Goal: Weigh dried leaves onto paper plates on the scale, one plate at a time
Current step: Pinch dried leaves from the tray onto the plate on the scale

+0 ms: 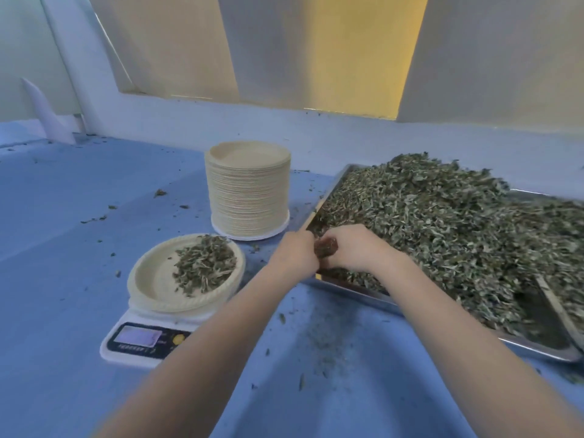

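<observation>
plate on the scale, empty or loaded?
Loaded: the round beige paper plate on the white digital scale holds a pile of dried green leaves on its right half.

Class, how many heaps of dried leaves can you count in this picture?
2. A small heap lies on the beige paper plate atop the white scale; a large heap fills the metal tray.

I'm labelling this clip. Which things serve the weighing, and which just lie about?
In use: scale, plate on it, stack of plates, tray of dried leaves, both hands: left hand, right hand.
Lying about: stray leaf bits, white object.
</observation>
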Available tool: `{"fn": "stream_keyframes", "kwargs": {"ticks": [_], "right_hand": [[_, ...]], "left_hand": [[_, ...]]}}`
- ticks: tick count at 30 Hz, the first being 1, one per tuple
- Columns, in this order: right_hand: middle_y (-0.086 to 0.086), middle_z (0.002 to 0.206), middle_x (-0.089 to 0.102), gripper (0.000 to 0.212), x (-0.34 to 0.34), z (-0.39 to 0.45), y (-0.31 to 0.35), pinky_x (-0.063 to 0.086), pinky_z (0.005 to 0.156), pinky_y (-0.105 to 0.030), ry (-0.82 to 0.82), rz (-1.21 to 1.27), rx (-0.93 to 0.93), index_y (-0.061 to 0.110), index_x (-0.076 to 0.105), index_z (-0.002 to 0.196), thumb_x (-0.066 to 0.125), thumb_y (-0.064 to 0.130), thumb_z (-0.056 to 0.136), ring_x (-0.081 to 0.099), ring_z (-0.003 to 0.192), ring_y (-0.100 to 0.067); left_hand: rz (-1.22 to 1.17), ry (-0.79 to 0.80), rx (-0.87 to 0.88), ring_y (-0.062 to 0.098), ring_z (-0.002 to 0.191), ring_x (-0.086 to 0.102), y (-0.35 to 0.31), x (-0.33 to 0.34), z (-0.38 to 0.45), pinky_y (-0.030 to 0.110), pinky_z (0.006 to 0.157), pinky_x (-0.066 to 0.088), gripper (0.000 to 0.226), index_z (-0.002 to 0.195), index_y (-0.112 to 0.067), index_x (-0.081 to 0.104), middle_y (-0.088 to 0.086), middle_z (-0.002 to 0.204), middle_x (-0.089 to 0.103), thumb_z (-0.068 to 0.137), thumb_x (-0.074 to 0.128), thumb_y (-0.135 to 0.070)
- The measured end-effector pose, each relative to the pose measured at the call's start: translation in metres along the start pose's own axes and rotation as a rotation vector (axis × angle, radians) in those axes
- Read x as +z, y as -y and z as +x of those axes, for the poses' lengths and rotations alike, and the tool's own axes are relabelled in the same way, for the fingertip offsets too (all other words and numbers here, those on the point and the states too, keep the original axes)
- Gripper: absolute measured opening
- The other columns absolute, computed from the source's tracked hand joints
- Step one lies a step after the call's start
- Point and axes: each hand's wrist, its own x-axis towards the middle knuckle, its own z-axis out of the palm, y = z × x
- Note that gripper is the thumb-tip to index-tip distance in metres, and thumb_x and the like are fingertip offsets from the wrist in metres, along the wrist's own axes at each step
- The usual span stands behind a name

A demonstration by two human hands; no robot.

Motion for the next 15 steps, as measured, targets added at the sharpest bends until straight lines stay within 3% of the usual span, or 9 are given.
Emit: {"fn": "stream_keyframes", "kwargs": {"ticks": [6, 10, 15], "right_hand": [[-0.014, 0.104, 0.066, 0.026, 0.026, 0.015, -0.001, 0.04, 0.067, -0.027, 0.0, -0.035, 0.005, 0.013, 0.063, 0.107, 0.058, 0.022, 0.083, 0.063, 0.096, -0.032], [-0.011, 0.093, 0.067, 0.005, 0.02, 0.019, -0.007, 0.041, 0.067, -0.027, -0.128, 0.04, -0.032, 0.015, 0.06, 0.085, 0.058, 0.012, 0.081, 0.062, 0.09, -0.03], [-0.007, 0.098, 0.068, 0.024, 0.004, 0.018, -0.006, 0.044, 0.075, -0.026, -0.254, 0.116, -0.06, 0.022, 0.069, 0.1, 0.058, 0.007, 0.083, 0.062, 0.092, -0.025]], "left_hand": [[0.063, 0.097, -0.014, 0.032, 0.101, 0.059, -0.012, 0.013, 0.019, 0.031, 0.069, 0.038, 0.021, 0.106, 0.002, 0.057, 0.018, 0.11, 0.062, 0.09, 0.045, -0.004], [-0.07, 0.014, -0.047, 0.035, 0.1, 0.056, -0.009, 0.009, 0.021, 0.033, 0.069, 0.039, 0.02, 0.105, 0.001, 0.054, 0.021, 0.107, 0.06, 0.087, 0.045, -0.003], [-0.251, -0.024, -0.04, 0.036, 0.094, 0.063, -0.014, -0.002, 0.018, 0.043, 0.08, 0.054, 0.032, 0.116, -0.004, 0.051, 0.017, 0.109, 0.062, 0.086, 0.041, -0.002]]}}
